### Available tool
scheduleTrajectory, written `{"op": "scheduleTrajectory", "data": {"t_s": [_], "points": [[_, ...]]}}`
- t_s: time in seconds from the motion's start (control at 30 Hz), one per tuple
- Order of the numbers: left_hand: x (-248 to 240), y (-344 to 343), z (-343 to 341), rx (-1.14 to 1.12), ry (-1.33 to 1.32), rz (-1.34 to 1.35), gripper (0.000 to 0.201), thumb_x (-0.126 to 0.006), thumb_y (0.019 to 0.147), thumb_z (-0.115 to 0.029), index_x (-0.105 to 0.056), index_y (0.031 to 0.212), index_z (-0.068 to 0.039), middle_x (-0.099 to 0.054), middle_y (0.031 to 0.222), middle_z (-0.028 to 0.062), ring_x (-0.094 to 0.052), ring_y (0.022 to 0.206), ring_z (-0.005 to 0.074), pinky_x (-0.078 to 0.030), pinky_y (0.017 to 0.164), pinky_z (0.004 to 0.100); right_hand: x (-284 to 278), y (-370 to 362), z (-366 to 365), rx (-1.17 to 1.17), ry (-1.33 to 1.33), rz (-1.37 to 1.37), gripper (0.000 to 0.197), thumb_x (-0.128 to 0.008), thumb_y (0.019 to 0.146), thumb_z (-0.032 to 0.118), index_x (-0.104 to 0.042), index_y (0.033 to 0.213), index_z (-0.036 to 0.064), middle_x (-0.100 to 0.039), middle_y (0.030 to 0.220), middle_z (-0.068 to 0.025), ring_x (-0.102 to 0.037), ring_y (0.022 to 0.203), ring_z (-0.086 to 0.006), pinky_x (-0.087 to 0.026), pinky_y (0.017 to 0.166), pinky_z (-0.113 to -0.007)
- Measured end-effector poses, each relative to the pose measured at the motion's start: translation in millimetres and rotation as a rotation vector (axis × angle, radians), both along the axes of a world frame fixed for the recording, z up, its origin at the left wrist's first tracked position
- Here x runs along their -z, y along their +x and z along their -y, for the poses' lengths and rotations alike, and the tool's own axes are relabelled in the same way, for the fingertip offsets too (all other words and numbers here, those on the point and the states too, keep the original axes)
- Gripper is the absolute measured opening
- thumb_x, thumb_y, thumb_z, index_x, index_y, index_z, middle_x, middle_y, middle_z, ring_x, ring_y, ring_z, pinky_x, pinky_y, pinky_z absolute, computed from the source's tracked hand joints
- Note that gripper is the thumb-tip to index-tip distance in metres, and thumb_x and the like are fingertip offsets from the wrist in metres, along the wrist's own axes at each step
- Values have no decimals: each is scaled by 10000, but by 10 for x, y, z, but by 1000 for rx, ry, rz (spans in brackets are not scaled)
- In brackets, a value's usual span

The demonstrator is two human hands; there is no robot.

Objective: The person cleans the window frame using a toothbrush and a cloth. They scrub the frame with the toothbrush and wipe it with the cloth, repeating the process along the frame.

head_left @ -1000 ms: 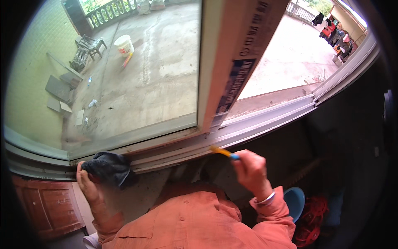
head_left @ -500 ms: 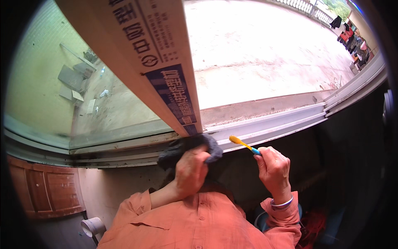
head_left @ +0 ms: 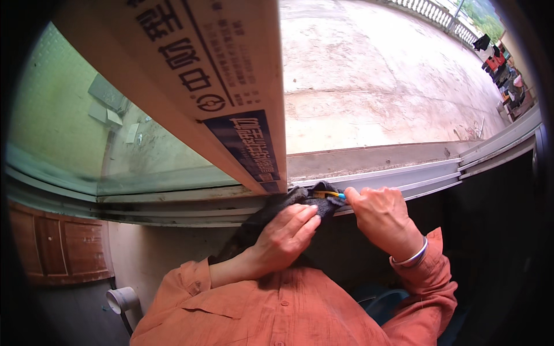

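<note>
My right hand (head_left: 381, 218) grips a toothbrush (head_left: 343, 196) with a blue and yellow handle. Its head lies against a bunched dark grey cloth (head_left: 325, 209) on the window track (head_left: 398, 183). From the left, my left hand (head_left: 290, 230) holds the same cloth, its fingers bent over the near side and the thumb out of sight. Part of the brush head is lost among the folds. Just above the cloth stands the lower end of the sliding window's frame (head_left: 254, 86), covered with printed tan film.
Left of the frame is a glass pane (head_left: 167, 155). Beyond the sill lies a concrete yard (head_left: 358, 81), with hung clothes (head_left: 502, 66) at the far right. Below are a brown wooden cabinet door (head_left: 63, 242), a white pipe end (head_left: 122, 300) and a blue basin (head_left: 385, 305).
My right hand has brought the toothbrush left and down onto the cloth. The cloth and my left hand have shifted slightly right along the track.
</note>
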State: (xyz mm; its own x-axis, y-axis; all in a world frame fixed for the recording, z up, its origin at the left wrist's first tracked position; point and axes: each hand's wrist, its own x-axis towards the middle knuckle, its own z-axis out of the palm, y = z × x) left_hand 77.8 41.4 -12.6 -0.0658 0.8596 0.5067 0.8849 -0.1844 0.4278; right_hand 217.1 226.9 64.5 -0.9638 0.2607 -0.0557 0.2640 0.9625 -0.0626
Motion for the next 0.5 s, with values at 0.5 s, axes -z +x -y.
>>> {"op": "scheduleTrajectory", "data": {"t_s": [0.5], "points": [[3,-115,255,-89,-95,-40,403,-619,802,4,-614,1205,4,-599,1233,143,-580,1140,294,-474,975,410,56,-274,59,-55,101,25,41,-598,801,80,-576,767,71,-635,592,-117,-678,561,-278,-519,495,-370]]}}
